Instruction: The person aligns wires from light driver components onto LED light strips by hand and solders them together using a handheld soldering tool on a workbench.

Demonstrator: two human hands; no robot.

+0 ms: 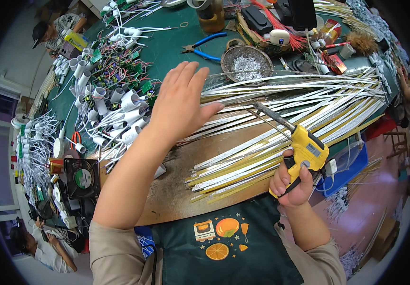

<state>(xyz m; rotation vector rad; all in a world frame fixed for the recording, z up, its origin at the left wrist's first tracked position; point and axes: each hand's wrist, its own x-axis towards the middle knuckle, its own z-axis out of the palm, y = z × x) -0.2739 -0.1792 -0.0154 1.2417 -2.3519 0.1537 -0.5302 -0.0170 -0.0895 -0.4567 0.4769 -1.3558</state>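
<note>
My right hand is wrapped round the black and yellow handle of a yellow soldering gun. The gun's dark barrel and a thin tube beside it point up and left over a bundle of long white and yellow strips. Raised in the middle, my left hand has its fingers stretched out and the thumb apart, with nothing in it. It hovers above the left ends of the farther strips; whether it touches any I cannot tell. Under the strips lies a brown work board.
White cylindrical housings with wires and small circuit boards crowd the left. A fan stands at the near left. Blue-handled pliers and a round bowl of silvery scraps lie beyond my hands. A blue bin is at right. Other people sit nearby.
</note>
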